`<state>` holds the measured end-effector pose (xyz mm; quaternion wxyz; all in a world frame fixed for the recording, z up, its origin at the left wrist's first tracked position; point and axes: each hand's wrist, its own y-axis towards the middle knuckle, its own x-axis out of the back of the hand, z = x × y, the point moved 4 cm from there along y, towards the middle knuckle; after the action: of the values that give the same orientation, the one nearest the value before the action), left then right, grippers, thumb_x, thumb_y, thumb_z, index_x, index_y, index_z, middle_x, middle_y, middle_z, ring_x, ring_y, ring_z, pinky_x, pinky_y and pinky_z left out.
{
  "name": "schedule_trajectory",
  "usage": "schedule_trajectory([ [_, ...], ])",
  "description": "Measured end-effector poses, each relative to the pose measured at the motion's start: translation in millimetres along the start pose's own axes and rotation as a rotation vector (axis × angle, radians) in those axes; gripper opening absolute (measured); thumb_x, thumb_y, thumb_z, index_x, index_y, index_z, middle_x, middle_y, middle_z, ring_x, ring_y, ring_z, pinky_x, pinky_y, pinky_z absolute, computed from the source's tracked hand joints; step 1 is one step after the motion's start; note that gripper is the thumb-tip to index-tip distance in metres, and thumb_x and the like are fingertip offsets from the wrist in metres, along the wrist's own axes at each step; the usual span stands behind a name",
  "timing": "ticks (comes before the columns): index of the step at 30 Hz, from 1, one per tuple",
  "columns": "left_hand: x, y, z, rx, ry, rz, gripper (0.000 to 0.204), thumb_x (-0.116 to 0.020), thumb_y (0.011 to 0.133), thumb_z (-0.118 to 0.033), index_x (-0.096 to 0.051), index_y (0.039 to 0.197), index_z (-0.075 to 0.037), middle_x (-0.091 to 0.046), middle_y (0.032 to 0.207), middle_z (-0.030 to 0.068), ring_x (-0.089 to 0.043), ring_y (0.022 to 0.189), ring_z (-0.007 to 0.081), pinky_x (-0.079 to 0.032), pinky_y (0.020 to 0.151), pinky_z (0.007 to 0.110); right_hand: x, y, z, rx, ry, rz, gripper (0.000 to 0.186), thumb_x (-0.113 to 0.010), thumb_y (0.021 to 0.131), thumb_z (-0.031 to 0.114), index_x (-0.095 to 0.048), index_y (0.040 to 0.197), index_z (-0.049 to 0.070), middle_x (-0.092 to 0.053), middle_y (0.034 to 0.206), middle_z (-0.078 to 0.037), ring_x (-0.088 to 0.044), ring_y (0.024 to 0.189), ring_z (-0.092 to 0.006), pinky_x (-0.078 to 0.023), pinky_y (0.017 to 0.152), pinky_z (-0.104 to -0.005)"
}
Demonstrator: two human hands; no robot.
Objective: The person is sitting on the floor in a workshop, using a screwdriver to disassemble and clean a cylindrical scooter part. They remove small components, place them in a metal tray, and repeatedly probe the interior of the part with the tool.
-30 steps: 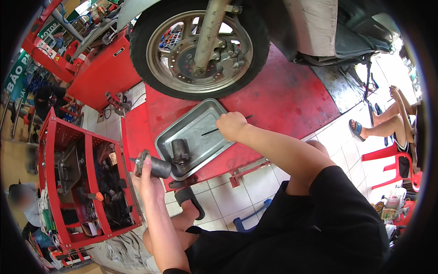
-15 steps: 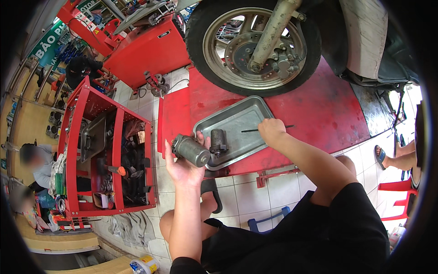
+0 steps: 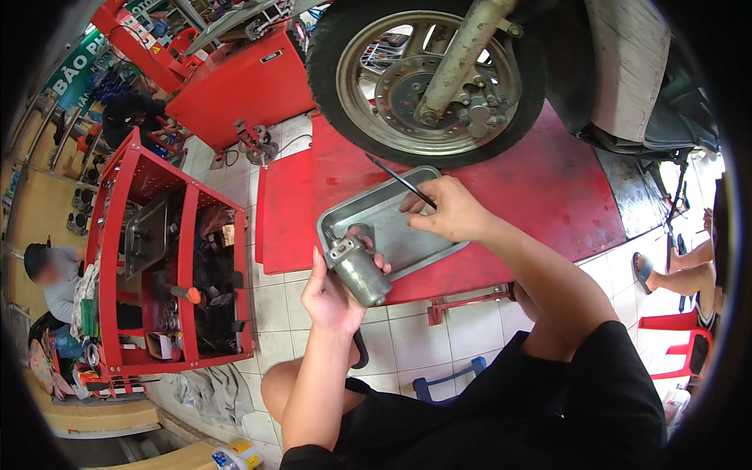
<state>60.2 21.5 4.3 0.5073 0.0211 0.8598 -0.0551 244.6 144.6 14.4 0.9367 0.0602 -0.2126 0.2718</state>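
Observation:
My left hand is wrapped round a grey metal starter motor, its cylinder tilted with the rounded end toward me. Above the far side of a shallow metal tray, my right hand pinches a thin dark rod that points up and to the left. Whether the rod has a handle is hidden by the fingers. A second, smaller motor in the tray is mostly covered by the held motor and my left fingers.
The tray lies on a red lift platform beneath a motorbike's front wheel. At left stands a red tool cart with filled shelves. A blue stool is below the platform edge. People are at the left and right edges.
My right hand has lifted the rod from low over the tray, moved it left and tipped it upward. The motor in my left hand has turned more upright and shifted right, over the smaller motor.

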Motion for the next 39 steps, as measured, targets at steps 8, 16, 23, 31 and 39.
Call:
schedule_trajectory([
  [8,-7,-8,27,0.034,0.210,0.070,0.082,-0.063,0.090,-0.049,-0.031,0.143,0.004,-0.055,0.121,0.0190,-0.062,0.098,0.0352,-0.052,0.088,0.047,-7,-42,49,0.055,0.581,0.135,0.026,-0.075,0.087,0.008,-0.067,0.107,-0.007,-0.070,0.090,-0.009,-0.064,0.079,-0.0088,-0.052,0.070,-0.0260],
  [16,-12,-9,27,0.029,0.271,0.067,0.086,-0.061,0.091,-0.048,-0.026,0.147,0.006,-0.054,0.127,0.0240,-0.063,0.104,0.0351,-0.052,0.091,0.045,-11,-60,69,0.277,0.401,0.121,0.013,-0.074,0.081,-0.006,-0.070,0.093,-0.008,-0.069,0.094,-0.012,-0.068,0.077,-0.0157,-0.055,0.066,-0.0291],
  [23,-7,-12,25,0.065,0.331,0.124,0.085,-0.059,0.090,-0.053,-0.027,0.147,0.002,-0.053,0.131,0.0220,-0.061,0.109,0.0350,-0.050,0.093,0.048,-12,-60,71,0.502,0.220,0.017,0.024,-0.078,0.072,-0.004,-0.070,0.095,-0.007,-0.071,0.101,-0.014,-0.070,0.095,-0.0289,-0.057,0.079,-0.0366],
  [31,-7,-15,20,0.085,0.417,0.136,0.087,-0.063,0.086,-0.052,-0.030,0.147,0.001,-0.049,0.138,0.0193,-0.057,0.120,0.0357,-0.049,0.098,0.049,-12,-61,72,0.518,0.079,0.002,0.023,-0.080,0.071,-0.002,-0.071,0.092,-0.005,-0.070,0.099,-0.011,-0.071,0.089,-0.0279,-0.057,0.077,-0.0356],
  [39,5,-17,27,0.045,0.393,0.031,0.088,-0.067,0.082,-0.045,-0.031,0.147,0.002,-0.050,0.137,0.0191,-0.058,0.118,0.0345,-0.051,0.097,0.048,-15,-70,69,0.420,0.067,-0.027,0.020,-0.077,0.072,0.000,-0.072,0.091,-0.001,-0.070,0.096,-0.010,-0.070,0.086,-0.0277,-0.056,0.071,-0.0352],
])
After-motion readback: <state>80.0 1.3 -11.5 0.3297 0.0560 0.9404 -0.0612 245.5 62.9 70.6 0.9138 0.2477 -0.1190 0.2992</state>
